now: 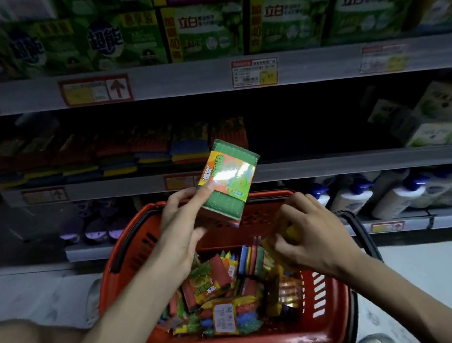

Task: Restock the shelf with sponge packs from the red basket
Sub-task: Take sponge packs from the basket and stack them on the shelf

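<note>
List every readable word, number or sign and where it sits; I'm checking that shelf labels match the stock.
"立白": green boxes on the top shelf.
"加量40", on their yellow side strips.
"超能": green boxes further left.
Red up arrow: shelf-edge tag.
Price tags: too small to read.
Sponge pack in the left hand: print glared, unreadable.

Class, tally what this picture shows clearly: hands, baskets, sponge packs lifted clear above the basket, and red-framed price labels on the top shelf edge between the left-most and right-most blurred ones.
Hands: 2 (left hand, right hand)
red basket: 1
Lifted sponge pack: 1
Price labels: 2
Total: 6
</note>
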A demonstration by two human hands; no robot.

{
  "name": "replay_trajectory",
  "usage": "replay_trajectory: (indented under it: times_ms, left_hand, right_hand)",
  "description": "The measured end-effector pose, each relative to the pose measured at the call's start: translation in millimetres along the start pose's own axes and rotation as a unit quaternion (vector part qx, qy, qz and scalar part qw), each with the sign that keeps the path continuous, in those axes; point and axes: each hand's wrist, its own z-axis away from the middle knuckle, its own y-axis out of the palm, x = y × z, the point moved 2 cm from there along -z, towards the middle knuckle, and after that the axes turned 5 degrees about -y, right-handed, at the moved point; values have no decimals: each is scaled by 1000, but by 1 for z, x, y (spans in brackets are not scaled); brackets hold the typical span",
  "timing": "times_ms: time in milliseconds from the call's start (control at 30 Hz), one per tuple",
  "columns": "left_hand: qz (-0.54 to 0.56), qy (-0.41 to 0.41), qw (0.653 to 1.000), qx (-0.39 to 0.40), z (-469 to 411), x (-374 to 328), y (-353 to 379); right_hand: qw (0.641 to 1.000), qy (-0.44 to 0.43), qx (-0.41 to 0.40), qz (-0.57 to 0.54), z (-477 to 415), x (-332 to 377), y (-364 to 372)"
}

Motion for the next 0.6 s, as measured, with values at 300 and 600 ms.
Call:
replay_trajectory:
  times_ms: [300, 600]
  left_hand:
    - [-118, 116, 986, 2, 16, 9, 39]
    - [-70, 82, 994, -7, 17, 10, 67]
  right_hand:
    - [985, 38, -54, -157, 13, -3, -43]
    - [939, 94, -83, -321, 30, -18, -68]
